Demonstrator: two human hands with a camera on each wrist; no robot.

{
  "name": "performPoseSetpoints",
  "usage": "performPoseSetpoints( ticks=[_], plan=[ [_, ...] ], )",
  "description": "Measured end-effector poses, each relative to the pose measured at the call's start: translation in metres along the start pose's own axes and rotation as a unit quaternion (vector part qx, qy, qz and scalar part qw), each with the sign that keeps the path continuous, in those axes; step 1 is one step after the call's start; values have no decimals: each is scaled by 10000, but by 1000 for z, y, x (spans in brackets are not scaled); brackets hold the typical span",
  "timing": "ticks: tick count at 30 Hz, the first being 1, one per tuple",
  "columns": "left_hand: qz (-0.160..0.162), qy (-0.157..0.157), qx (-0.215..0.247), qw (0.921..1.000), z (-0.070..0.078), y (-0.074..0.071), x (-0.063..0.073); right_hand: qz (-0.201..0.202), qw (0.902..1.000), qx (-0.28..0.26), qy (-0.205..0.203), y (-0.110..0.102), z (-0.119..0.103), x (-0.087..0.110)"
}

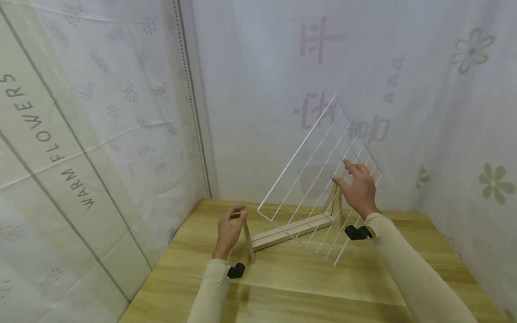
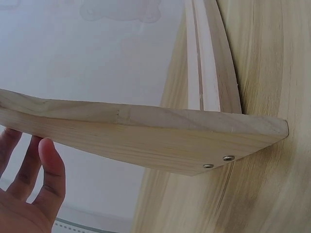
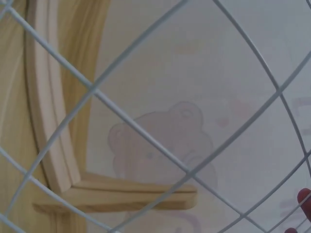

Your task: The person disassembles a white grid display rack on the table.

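A wooden stand (image 1: 294, 232) rests on the table, with a grooved rail low down between two upright side boards. At the top of its left side board (image 2: 141, 138), my left hand (image 1: 229, 231) pinches the wood between thumb and fingers. My right hand (image 1: 357, 189) grips a white wire grid panel (image 1: 297, 153), held tilted in the air above the right part of the stand. Fingertips (image 3: 304, 198) show beside the wires in the right wrist view. Two screw heads (image 2: 218, 162) sit low on the left board's outer face.
The wood-grain table (image 1: 307, 291) has curtains along its back, left and right. Printed on the back curtain (image 1: 250, 112) are pink characters and a bear. A small black device (image 1: 236, 270) is strapped at each wrist.
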State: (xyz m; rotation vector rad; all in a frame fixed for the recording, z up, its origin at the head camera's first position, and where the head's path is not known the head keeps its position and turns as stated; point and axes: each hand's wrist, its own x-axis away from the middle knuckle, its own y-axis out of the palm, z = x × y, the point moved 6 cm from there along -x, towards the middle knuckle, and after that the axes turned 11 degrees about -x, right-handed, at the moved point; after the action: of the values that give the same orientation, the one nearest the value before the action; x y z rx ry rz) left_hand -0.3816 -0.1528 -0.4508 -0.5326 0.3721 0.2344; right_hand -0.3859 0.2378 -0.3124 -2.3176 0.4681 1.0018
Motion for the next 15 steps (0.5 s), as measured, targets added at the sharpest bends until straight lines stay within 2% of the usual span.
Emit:
performPoseSetpoints(
  ticks=[5, 9, 11, 15],
  plan=[
    [-40, -19, -8, 10000, -1, -1, 2, -300, 9979, 386, -429, -2, 7, 20],
    [-77, 48, 25, 10000, 0, 0, 2, -460, 9925, 730, -866, -6, 10, 34],
    [-60, 58, 35, 10000, 0, 0, 2, -554, 9873, 969, -1127, -7, 10, 41],
    [-37, 80, 57, 9999, -1, 2, 1, -764, 9708, 1569, -1645, -7, 13, 55]
  ],
)
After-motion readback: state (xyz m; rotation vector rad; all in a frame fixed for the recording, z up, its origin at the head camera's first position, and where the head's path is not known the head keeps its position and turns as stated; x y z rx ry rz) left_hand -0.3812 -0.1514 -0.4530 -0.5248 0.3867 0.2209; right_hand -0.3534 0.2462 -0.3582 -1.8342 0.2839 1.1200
